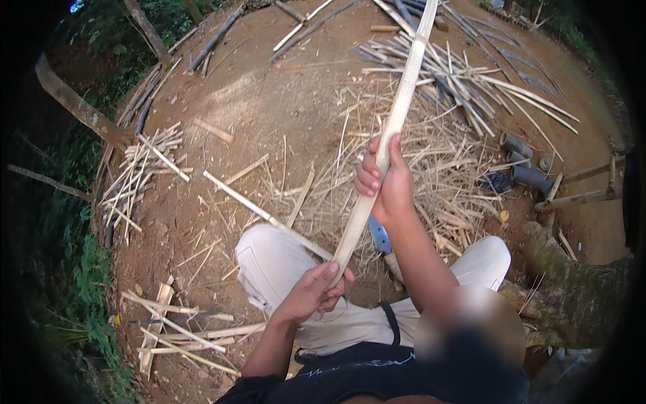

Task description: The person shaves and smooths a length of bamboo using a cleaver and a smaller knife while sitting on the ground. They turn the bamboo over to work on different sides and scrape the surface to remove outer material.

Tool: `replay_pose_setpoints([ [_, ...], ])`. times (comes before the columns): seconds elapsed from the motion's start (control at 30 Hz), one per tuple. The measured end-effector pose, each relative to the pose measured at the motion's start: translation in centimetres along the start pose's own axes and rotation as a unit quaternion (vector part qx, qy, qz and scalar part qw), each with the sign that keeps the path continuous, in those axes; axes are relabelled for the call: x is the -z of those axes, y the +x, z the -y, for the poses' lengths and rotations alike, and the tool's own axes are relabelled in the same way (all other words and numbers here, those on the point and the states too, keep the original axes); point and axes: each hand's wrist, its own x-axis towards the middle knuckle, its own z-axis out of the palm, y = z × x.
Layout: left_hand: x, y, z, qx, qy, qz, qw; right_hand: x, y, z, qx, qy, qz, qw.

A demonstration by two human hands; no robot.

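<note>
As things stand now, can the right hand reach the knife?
Probably yes: the knife looks close to the right hand, its handle in view, but that hand must first release the gripped strip.

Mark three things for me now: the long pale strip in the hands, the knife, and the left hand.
Long pale strip [406, 84]: head view, on the broad face of its upper stretch.
Knife [379, 236]: head view, on the bluish blade.
Left hand [313, 291]: head view, on the middle of the hand.

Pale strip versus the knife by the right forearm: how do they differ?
The strip is cream; the knife has a bluish-grey blade. The strip is far longer than the knife. The left hand and right hand hold the strip; neither grips the knife. Both are narrow.
</note>
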Motion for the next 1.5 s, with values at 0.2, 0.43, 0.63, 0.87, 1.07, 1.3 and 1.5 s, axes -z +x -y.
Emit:
replay_pose_setpoints([
  [0.2,3.7,-1.8,1.3,-0.055,-0.142,0.088,0.984,0.6,1.9,-2.4,-0.001,0.100,-0.065,0.993],
  [0.43,3.3,-2.2,3.4,-0.436,0.132,-0.322,0.830,1.6,3.5,-5.4,-0.015,0.225,-0.158,0.961],
  [0.63,1.3,-3.5,0.0,-0.492,0.114,-0.413,0.758,3.0,4.3,-7.3,0.015,0.215,-0.213,0.953],
  [0.87,3.1,-5.1,-0.5,-0.380,0.273,-0.535,0.703,3.6,4.6,-4.1,0.081,0.169,-0.224,0.957],
  [1.07,2.5,-4.8,-2.0,-0.436,0.089,-0.477,0.758,3.1,4.6,-2.7,0.091,0.180,-0.202,0.959],
  [1.3,3.3,-6.6,-3.6,-0.625,-0.170,-0.188,0.738,5.5,6.3,-2.2,0.082,0.220,-0.228,0.945],
  [1.5,10.2,-13.0,-6.4,-0.641,-0.101,-0.228,0.726,8.9,6.9,-1.3,0.154,0.163,-0.321,0.920],
])
